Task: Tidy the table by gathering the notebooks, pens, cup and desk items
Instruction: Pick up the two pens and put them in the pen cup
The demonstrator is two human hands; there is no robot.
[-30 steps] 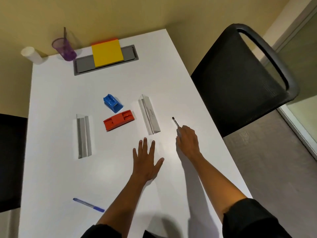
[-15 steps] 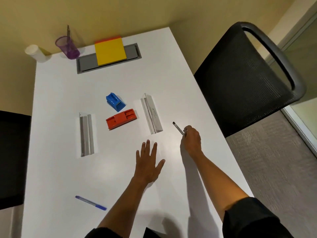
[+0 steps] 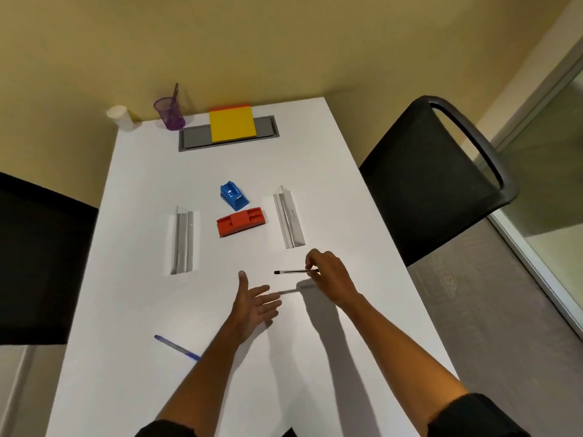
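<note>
I could read no text, label, brand or number anywhere in my view. The clear sign holder (image 3: pixel 289 220) to the right of the red desk item carried a faint dark mark on its face, but it was too small and blurred for me to make out as letters.

We see the right hand (image 3: pixel 328 275) pinching a black pen (image 3: pixel 291 272) level above the white table (image 3: pixel 315 184), left hand (image 3: pixel 254 305) spread beneath.
</note>
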